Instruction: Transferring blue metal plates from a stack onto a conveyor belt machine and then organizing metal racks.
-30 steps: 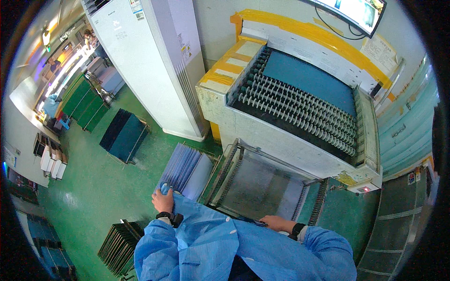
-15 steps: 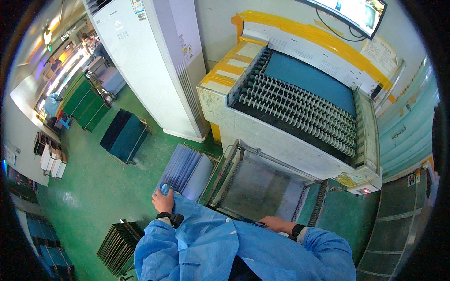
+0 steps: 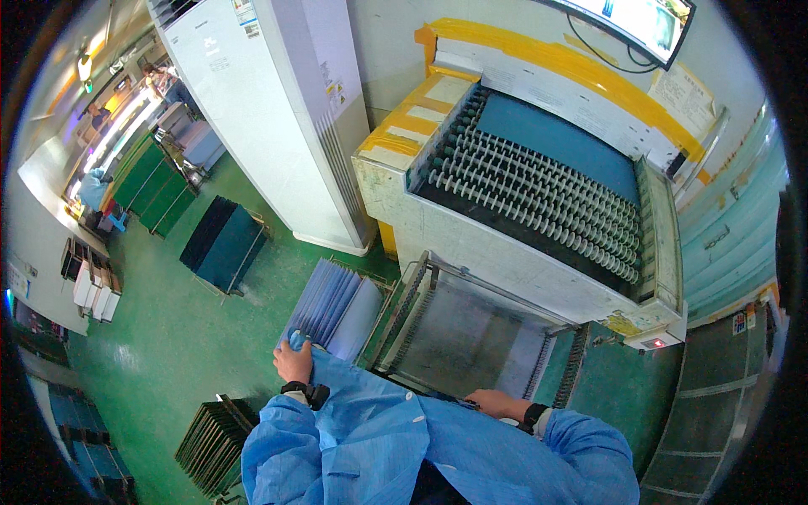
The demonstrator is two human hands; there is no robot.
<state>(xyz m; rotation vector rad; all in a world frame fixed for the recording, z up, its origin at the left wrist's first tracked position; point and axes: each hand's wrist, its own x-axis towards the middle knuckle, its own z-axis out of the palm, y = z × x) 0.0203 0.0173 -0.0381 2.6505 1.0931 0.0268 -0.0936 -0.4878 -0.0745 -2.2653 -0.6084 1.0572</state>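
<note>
My left hand (image 3: 293, 362) is at the near left corner of a rack of pale blue-violet panels (image 3: 332, 307). Its fingers are curled, with blue coverings at the tips; what they grip is hidden. Lower right, my right hand (image 3: 497, 402) is closed at a dark edge along the near side of a metal frame rack (image 3: 471, 337); the jacket partly hides what it holds. Beyond that rack stands a roller conveyor machine (image 3: 530, 198), with a blue panel (image 3: 560, 143) lying on its far rollers.
A tall white cabinet unit (image 3: 269, 109) stands left of the machine. Racks of dark panels (image 3: 223, 244) and brown-edged boards (image 3: 215, 442) are on the green floor (image 3: 151, 337). A grey metal panel (image 3: 715, 404) is at right. Other people (image 3: 168, 84) are far left.
The blue panel on the rollers has slid slightly toward the far side. A person in the far left background has shifted a little. Both my hands stay in place.
</note>
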